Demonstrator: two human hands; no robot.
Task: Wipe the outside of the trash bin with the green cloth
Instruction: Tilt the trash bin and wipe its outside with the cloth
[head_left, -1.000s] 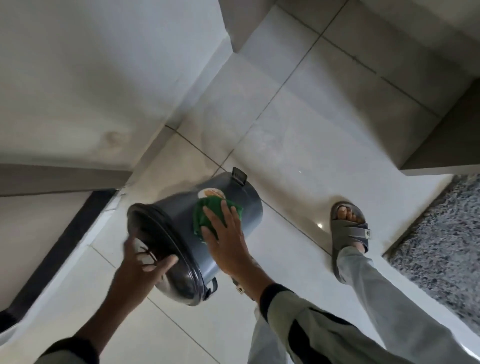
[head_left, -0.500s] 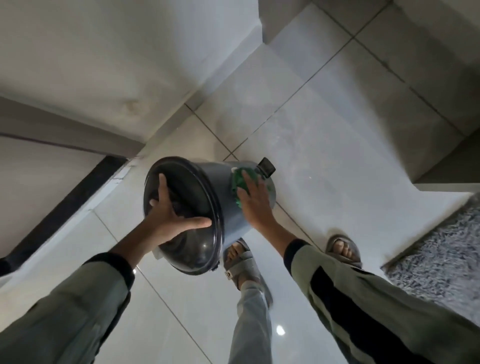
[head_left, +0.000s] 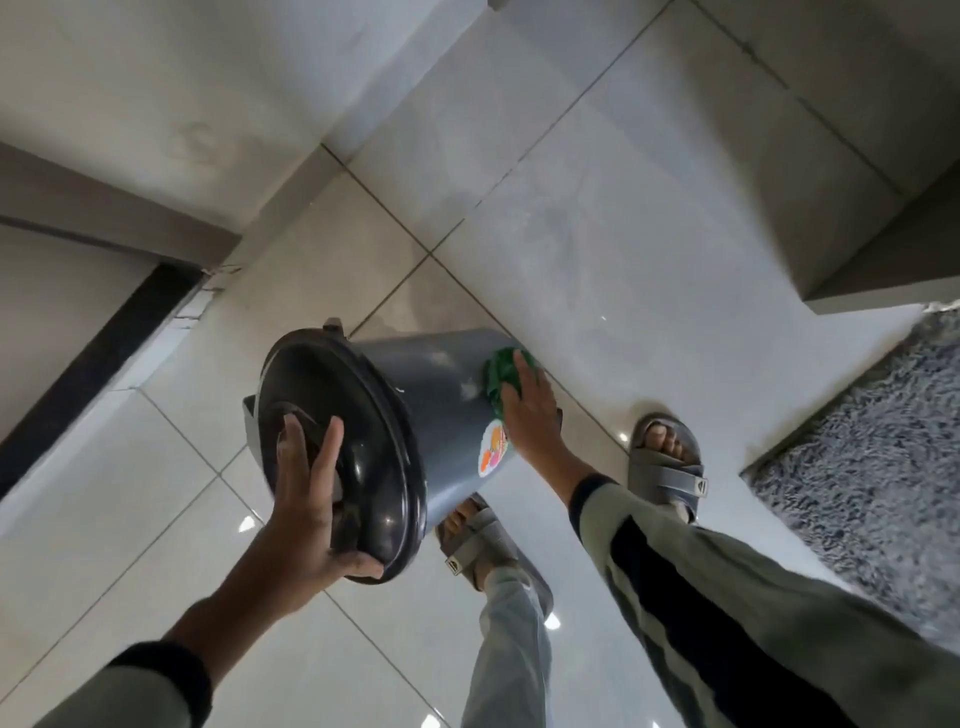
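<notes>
A grey trash bin (head_left: 431, 395) with a dark glossy lid (head_left: 332, 447) is held tilted on its side in the air above the tiled floor. My left hand (head_left: 311, 509) grips the lid end, fingers spread over it and thumb under the rim. My right hand (head_left: 530, 410) presses the green cloth (head_left: 501, 371) flat against the bin's side near its base. A round coloured sticker (head_left: 493, 447) shows on the bin wall just below my right hand.
My two feet in grey sandals (head_left: 670, 462) stand on the glossy tiles under the bin. A shaggy grey rug (head_left: 872, 441) lies to the right. A white wall (head_left: 156, 104) and a dark skirting strip (head_left: 93, 364) run along the left.
The bin has turned in my hands, so the sticker now faces me. My right hand slid the cloth toward the bin's base. My left hand shifted on the lid.
</notes>
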